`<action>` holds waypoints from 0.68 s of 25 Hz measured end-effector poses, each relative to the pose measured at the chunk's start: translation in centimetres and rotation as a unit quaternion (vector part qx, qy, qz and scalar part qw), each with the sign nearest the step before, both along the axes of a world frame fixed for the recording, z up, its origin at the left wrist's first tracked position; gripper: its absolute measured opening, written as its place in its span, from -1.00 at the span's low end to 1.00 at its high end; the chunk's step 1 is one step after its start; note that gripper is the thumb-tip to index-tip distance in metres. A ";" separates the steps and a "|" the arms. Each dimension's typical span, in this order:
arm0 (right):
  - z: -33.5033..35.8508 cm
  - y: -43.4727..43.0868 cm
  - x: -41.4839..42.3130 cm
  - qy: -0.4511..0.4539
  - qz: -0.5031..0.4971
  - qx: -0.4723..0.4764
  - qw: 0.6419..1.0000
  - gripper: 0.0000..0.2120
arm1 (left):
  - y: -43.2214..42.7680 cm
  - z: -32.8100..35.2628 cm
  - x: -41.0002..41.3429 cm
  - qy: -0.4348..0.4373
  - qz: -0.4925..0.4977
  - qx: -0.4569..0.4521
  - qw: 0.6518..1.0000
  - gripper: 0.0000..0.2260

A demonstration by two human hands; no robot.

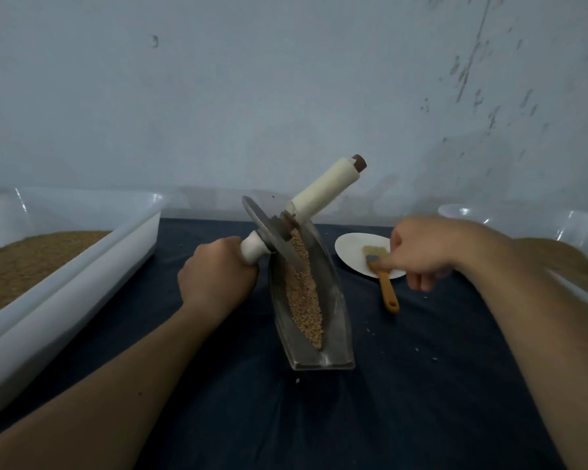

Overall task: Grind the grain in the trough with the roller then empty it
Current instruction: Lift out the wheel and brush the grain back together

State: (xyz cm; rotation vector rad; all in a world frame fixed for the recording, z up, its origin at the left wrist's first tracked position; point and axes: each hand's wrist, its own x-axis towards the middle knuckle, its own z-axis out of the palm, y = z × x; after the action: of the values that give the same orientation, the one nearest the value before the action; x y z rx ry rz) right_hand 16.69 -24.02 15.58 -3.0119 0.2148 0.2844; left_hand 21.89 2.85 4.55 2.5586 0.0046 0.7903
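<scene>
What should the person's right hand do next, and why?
Probably move the right hand to the free upper handle of the roller. Only the left hand grips the lower handle, the roller sits tilted, and the grain in the trough looks unground.

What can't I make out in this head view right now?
All in the head view:
- Blurred: the right hand over the brush; grip unclear.
- Covered: near handle of the roller, by the left hand.
- Hidden: far end of the trough, behind the roller.
- Cut off by frame edges: the left bin, the right bin.
</scene>
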 end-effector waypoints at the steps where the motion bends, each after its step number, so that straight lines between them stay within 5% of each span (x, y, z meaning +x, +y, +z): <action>1: -1.0 0.0 0.3 0.041 -0.006 -0.004 0.999 -0.68 | 0.2 0.0 0.1 0.002 0.002 -0.023 1.000 -0.89; 4: -3.2 0.3 1.1 0.093 -0.015 0.005 0.995 -0.75 | 1.1 0.2 0.4 0.006 0.002 -0.124 0.992 -0.91; 10: -4.2 0.2 1.9 0.028 -0.003 0.007 1.000 -0.78 | 2.7 0.4 1.5 0.015 -0.033 -0.306 0.951 -0.90; 14: -1.3 0.3 1.4 -0.213 -0.006 0.011 0.977 -0.90 | 2.9 0.4 1.8 0.033 -0.050 -0.341 0.938 -0.85; 17: 1.9 3.3 1.0 -0.434 0.022 0.132 0.891 -0.97 | 3.1 0.5 1.8 0.039 -0.063 -0.353 0.933 -0.83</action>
State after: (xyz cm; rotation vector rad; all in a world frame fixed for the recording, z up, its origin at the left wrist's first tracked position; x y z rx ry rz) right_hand 17.69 -20.76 17.47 -2.5556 0.0132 -0.9365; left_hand 23.70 5.91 5.00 1.8786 0.1264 0.5098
